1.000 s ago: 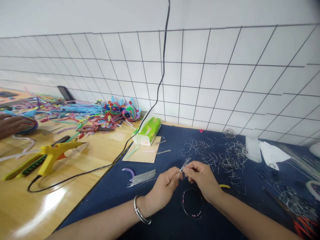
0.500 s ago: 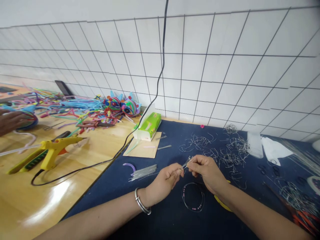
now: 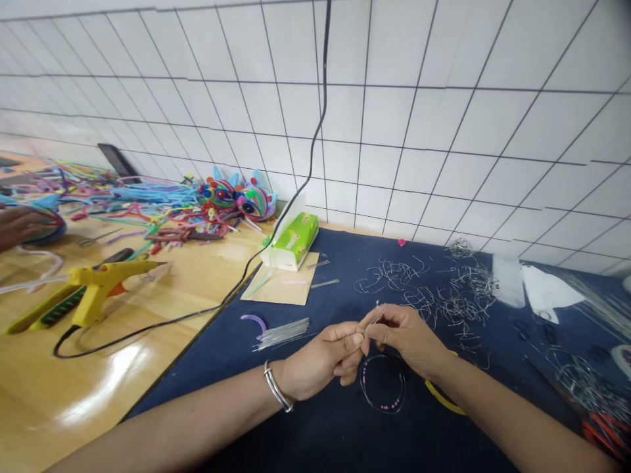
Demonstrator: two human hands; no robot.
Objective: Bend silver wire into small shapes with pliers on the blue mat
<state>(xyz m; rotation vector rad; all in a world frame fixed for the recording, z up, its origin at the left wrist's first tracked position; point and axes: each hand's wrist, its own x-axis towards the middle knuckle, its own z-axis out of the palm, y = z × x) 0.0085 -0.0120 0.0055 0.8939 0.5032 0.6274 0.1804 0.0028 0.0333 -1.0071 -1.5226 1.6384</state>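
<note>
Head view, and it's fingertip to fingertip! Right hand pinches thin wires; left hand is closed narrow at the hidden lower ends. The wires point away from the body, leaning slightly right, right hand nearer the showing tips. Beaded loop lies just bodyward, straight wire bundle off left.

Glossy wooden tabletop; matt cloth; shiny metal wires.
</note>
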